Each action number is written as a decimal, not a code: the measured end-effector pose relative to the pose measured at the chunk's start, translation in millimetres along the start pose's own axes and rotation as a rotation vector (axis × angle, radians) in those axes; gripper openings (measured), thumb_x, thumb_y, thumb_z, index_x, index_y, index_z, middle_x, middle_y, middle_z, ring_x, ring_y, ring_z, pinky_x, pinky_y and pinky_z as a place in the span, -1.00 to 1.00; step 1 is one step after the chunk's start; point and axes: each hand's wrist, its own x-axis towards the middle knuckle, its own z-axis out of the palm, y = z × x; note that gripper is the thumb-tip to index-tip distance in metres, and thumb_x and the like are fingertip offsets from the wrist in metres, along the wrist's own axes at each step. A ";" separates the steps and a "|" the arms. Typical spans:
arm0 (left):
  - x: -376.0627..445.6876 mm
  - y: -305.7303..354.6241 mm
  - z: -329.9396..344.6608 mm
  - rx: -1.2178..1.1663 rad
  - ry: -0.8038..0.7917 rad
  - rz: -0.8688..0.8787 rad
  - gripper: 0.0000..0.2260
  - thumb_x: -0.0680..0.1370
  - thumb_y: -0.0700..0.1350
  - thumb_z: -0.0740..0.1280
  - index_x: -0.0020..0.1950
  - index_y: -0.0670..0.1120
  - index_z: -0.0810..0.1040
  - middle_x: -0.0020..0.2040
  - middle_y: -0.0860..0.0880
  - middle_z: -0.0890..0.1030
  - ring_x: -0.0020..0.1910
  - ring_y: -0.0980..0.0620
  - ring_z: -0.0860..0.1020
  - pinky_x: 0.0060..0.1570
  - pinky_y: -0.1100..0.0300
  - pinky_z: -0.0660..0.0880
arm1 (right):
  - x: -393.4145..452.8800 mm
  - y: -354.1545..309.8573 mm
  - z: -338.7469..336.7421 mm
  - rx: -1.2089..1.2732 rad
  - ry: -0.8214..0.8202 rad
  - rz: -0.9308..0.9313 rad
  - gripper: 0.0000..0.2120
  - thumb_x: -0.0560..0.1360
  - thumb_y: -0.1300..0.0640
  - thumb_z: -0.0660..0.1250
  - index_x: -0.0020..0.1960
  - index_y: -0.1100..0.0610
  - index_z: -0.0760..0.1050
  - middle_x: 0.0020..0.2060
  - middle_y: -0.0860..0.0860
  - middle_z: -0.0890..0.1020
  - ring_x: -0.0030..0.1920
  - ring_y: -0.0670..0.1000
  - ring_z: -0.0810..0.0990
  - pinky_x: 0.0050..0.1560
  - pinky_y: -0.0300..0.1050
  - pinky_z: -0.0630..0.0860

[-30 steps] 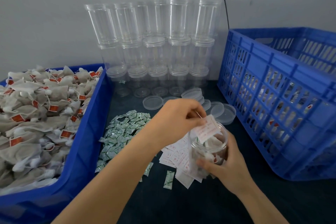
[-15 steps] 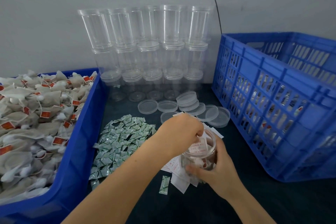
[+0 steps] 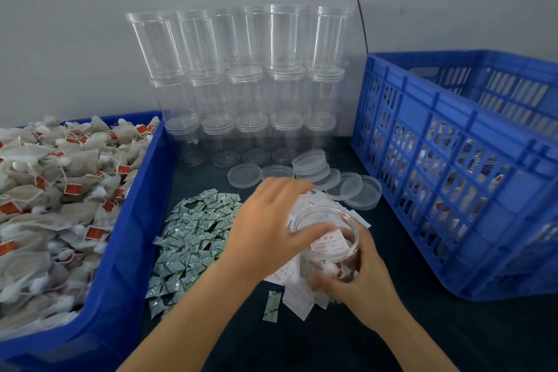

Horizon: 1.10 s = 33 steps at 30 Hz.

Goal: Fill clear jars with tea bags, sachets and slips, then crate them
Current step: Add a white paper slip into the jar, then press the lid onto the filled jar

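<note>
My right hand (image 3: 359,275) grips a clear jar (image 3: 329,248) tilted toward me; tea bags and a white printed slip (image 3: 329,243) lie inside it. My left hand (image 3: 271,226) hovers just left of the jar's mouth, fingers spread and relaxed, holding nothing. Beneath the jar lies a heap of white slips (image 3: 299,296). Green-and-white sachets (image 3: 196,238) are piled on the dark table to the left. A blue bin (image 3: 126,235) on the far left holds tea bags (image 3: 51,190) with red tags.
Empty clear jars (image 3: 244,81) are stacked in rows against the grey wall. Loose clear lids (image 3: 311,172) lie in front of them. A tall blue slatted crate (image 3: 453,172) stands at the right, with filled jars partly visible through its slats.
My left hand pushed the slip into the jar, let it go and now draws back to the left with fingers spread. The jar stays in my right hand.
</note>
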 end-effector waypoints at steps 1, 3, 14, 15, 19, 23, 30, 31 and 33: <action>-14.9 -5.2 -0.6 -0.137 -0.031 -0.153 -0.43 0.32 0.32 0.39 0.22 0.07 0.43 0.12 0.24 0.49 0.11 0.29 0.44 0.07 0.47 0.34 | -0.3 -1.1 -0.1 0.003 0.002 -0.001 -0.08 0.15 0.01 0.72 0.36 -0.22 0.29 0.17 -0.34 0.57 0.21 -0.24 0.57 0.06 -0.42 0.52; -43.7 -14.4 6.8 -0.346 -0.219 -0.430 -0.13 0.14 0.34 0.52 0.34 0.14 0.27 0.23 0.32 0.36 0.24 0.36 0.34 0.19 0.48 0.30 | -0.1 -3.8 -0.8 -0.011 0.010 -0.003 -0.07 0.09 -0.09 0.68 0.34 -0.23 0.30 0.16 -0.39 0.55 0.21 -0.31 0.54 0.07 -0.47 0.48; -50.4 0.9 49.2 -0.860 -0.238 -0.513 -0.20 0.20 -0.16 0.65 0.16 0.44 0.30 0.16 0.26 0.54 0.16 0.19 0.55 -0.02 0.33 0.54 | 12.3 -32.3 -8.2 -0.073 -0.032 -0.026 -0.05 0.05 -0.17 0.62 0.35 -0.23 0.25 0.17 -0.41 0.52 0.23 -0.32 0.51 0.11 -0.44 0.47; -48.0 1.9 50.1 -0.839 -0.230 -0.506 -0.22 0.21 -0.12 0.65 0.18 0.41 0.29 0.17 0.25 0.54 0.17 0.19 0.55 0.00 0.35 0.54 | 13.6 -36.3 -11.7 -0.091 -0.052 -0.007 -0.02 0.05 -0.19 0.62 0.37 -0.24 0.23 0.19 -0.37 0.52 0.24 -0.33 0.50 0.12 -0.45 0.46; -33.4 5.0 49.0 -0.698 -0.201 -0.479 -0.32 0.24 -0.01 0.61 0.14 0.42 0.30 0.12 0.27 0.56 0.09 0.29 0.55 -0.03 0.37 0.52 | 23.3 -66.6 -31.7 -0.269 -0.094 0.039 0.13 0.04 -0.40 0.53 0.48 -0.31 0.05 0.26 -0.44 0.38 0.24 -0.52 0.36 0.10 -0.59 0.34; -13.6 11.2 47.8 -0.627 -0.197 -0.455 -0.42 0.29 0.06 0.58 0.18 0.24 0.36 0.04 0.22 0.59 0.02 0.26 0.56 -0.11 0.44 0.46 | 42.5 -115.3 -55.5 -0.623 -0.152 0.007 0.15 0.18 -0.40 0.52 0.58 -0.24 -0.02 0.39 -0.36 0.27 0.30 -0.40 0.30 0.20 -0.41 0.28; 27.4 27.6 45.2 -0.464 -0.213 -0.370 -0.11 0.22 0.15 0.58 0.43 0.10 0.20 0.22 0.18 0.47 0.20 0.18 0.46 0.16 0.15 0.47 | 81.2 -213.6 -77.7 -1.235 -0.468 0.119 -0.12 0.31 -0.29 0.51 0.48 -0.45 0.09 -0.03 -0.31 0.32 0.16 -0.12 0.44 0.07 -0.19 0.40; 36.3 30.7 45.5 -0.479 -0.214 -0.360 -0.10 0.21 0.16 0.59 0.43 0.09 0.21 0.23 0.17 0.47 0.20 0.16 0.46 0.16 0.14 0.47 | 86.1 -227.3 -79.7 -1.279 -0.469 0.115 -0.18 0.28 -0.30 0.52 0.42 -0.45 0.18 -0.06 -0.32 0.35 0.07 -0.16 0.48 0.02 -0.20 0.39; 56.8 35.6 45.9 -0.516 -0.208 -0.340 -0.05 0.20 0.18 0.58 0.46 0.07 0.18 0.28 0.15 0.44 0.25 0.15 0.44 0.21 0.11 0.46 | 94.8 -254.7 -88.2 -1.299 -0.419 0.111 -0.31 0.22 -0.28 0.54 0.28 -0.44 0.33 -0.08 -0.30 0.45 -0.11 -0.25 0.56 -0.08 -0.25 0.44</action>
